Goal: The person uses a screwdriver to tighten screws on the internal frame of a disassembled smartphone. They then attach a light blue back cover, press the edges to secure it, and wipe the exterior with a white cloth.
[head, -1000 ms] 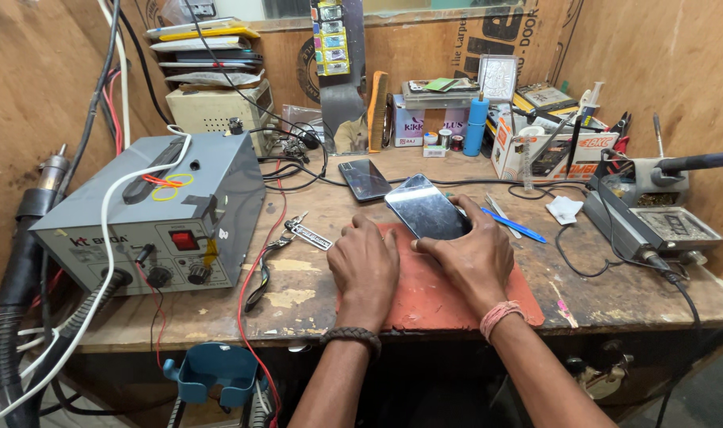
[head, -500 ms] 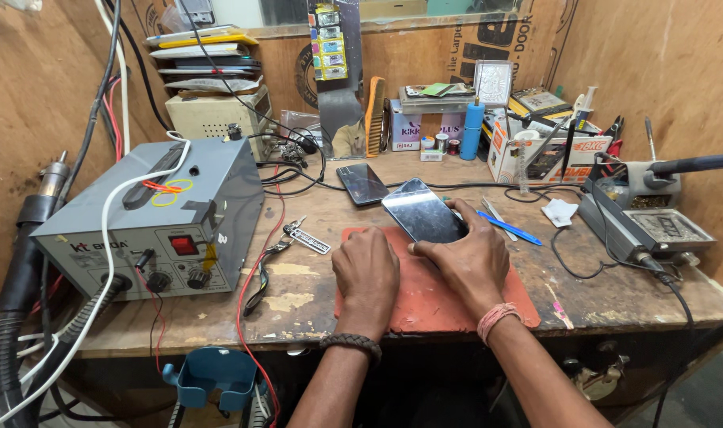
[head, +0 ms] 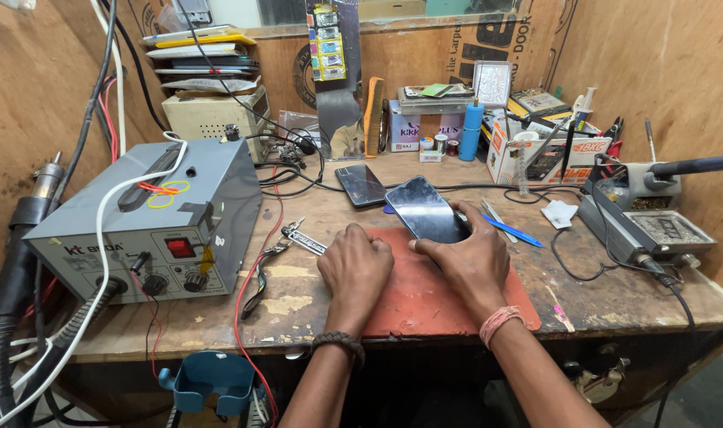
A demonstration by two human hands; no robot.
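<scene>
Right hand [head: 471, 257] gripping a dark smartphone [head: 425, 209], tilted up off the red mat [head: 425, 297]; left hand [head: 355, 269] curled into a loose fist, resting on the mat beside it; second phone [head: 361, 184] lying flat on the wooden surface [head: 615, 297] just behind; grey rework station [head: 151, 218] at left

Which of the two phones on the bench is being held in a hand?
The larger phone, tilted over the red mat in the right hand. The smaller phone lies flat behind it, untouched.
</scene>
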